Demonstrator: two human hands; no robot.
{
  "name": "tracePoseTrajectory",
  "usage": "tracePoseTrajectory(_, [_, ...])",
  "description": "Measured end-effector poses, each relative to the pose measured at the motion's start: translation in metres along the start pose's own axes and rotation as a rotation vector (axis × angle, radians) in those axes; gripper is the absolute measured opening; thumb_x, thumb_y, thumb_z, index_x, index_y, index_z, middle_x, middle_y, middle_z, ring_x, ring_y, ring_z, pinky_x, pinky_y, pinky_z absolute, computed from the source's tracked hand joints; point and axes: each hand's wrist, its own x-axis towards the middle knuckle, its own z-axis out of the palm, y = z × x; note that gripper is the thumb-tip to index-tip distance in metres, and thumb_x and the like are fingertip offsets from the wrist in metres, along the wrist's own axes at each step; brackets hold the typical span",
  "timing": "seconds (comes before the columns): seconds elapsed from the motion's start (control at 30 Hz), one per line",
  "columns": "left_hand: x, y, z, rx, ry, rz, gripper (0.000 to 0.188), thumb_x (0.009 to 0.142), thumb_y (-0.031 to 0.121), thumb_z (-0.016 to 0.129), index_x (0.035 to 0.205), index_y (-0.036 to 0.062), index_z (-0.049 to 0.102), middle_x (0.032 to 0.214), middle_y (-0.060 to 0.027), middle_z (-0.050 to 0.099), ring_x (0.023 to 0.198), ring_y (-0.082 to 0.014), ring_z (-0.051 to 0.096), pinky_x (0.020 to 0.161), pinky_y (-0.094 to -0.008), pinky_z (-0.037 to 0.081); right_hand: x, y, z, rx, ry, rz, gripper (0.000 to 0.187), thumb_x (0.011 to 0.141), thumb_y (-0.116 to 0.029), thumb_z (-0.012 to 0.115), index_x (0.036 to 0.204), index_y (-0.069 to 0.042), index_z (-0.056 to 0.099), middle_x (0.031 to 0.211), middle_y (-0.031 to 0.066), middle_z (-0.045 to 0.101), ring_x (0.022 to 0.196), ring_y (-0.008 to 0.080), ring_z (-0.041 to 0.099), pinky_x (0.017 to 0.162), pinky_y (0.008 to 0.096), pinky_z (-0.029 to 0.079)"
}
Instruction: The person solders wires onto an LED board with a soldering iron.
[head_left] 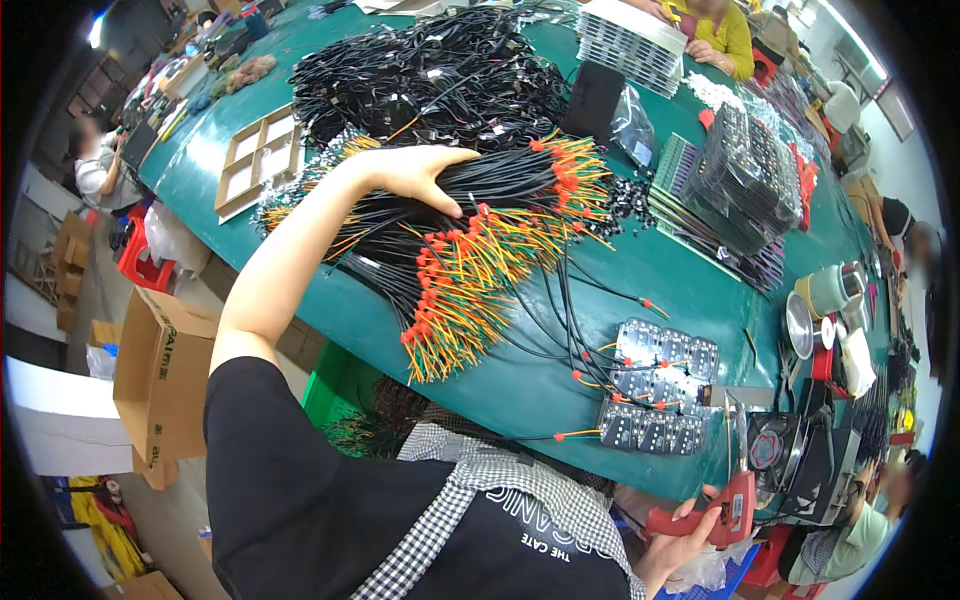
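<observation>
My left hand (425,175) lies across a large bundle of black cables (500,178), thumb and fingers spread apart. The cables end in red collars and bare-looking orange, yellow and green wires (470,260). At the lower right, my right hand (690,530) is wrapped round the handle of a red soldering gun (735,508). Its metal tip points up, close to the printed circuit boards (665,365). Several black cables (560,320) run from the bundle to those boards, their wire ends lying on them.
A tangled heap of black cables (430,80) covers the far side of the green table (540,440). Stacked boards in plastic (745,180) stand at the right, near a small fan (770,448). A divided wooden tray (260,160) lies at left. Co-workers sit around.
</observation>
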Motion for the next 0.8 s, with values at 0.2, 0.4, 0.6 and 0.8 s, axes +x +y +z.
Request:
tracePoseTrajectory(0.2, [0.018, -0.017, -0.011, -0.285, -0.145, -0.045, 0.068, 0.069, 0.018, 0.079, 0.126, -0.0052, 0.049, 0.116, -0.0107, 0.062, 0.104, -0.0136, 0.055, 0.094, -0.0285, 0.042, 0.004, 0.005, -0.008, 0.035, -0.110, -0.020, 0.043, 0.096, -0.022, 0.049, 0.132, -0.001, 0.036, 0.110, 0.0122, 0.053, 0.062, 0.0083, 0.047, 0.052, 0.0197, 0.039])
tracePoseTrajectory(0.4, [0.027, -0.017, -0.009, -0.052, -0.189, -0.077, 0.072, 0.067, 0.017, 0.074, 0.129, -0.0042, 0.043, 0.119, -0.0150, 0.057, 0.108, -0.0189, 0.053, 0.094, -0.0309, 0.042, 0.005, 0.007, -0.010, 0.041, -0.077, -0.005, 0.043, 0.096, -0.021, 0.049, 0.132, 0.000, 0.035, 0.109, 0.0132, 0.053, 0.062, 0.0086, 0.047, 0.051, 0.0200, 0.038])
tracePoseTrajectory(0.6, [0.028, -0.010, -0.004, -0.073, -0.102, -0.152, 0.061, 0.062, 0.014, 0.069, 0.117, -0.0065, 0.052, 0.107, -0.0154, 0.062, 0.097, -0.0188, 0.057, 0.088, -0.0312, 0.045, 0.008, 0.004, -0.006, 0.040, -0.058, 0.013, 0.043, 0.094, -0.021, 0.052, 0.128, 0.000, 0.036, 0.107, 0.0135, 0.054, 0.059, 0.0110, 0.047, 0.054, 0.0231, 0.041])
tracePoseTrajectory(0.8, [0.028, -0.004, -0.033, -0.264, -0.117, -0.232, 0.045, 0.061, 0.010, 0.067, 0.103, -0.0020, 0.059, 0.085, -0.0041, 0.065, 0.078, -0.0095, 0.059, 0.070, -0.0257, 0.049, 0.010, 0.002, -0.006, 0.023, -0.083, 0.017, 0.044, 0.094, -0.021, 0.052, 0.129, 0.000, 0.036, 0.107, 0.0129, 0.054, 0.059, 0.0109, 0.047, 0.055, 0.0228, 0.041])
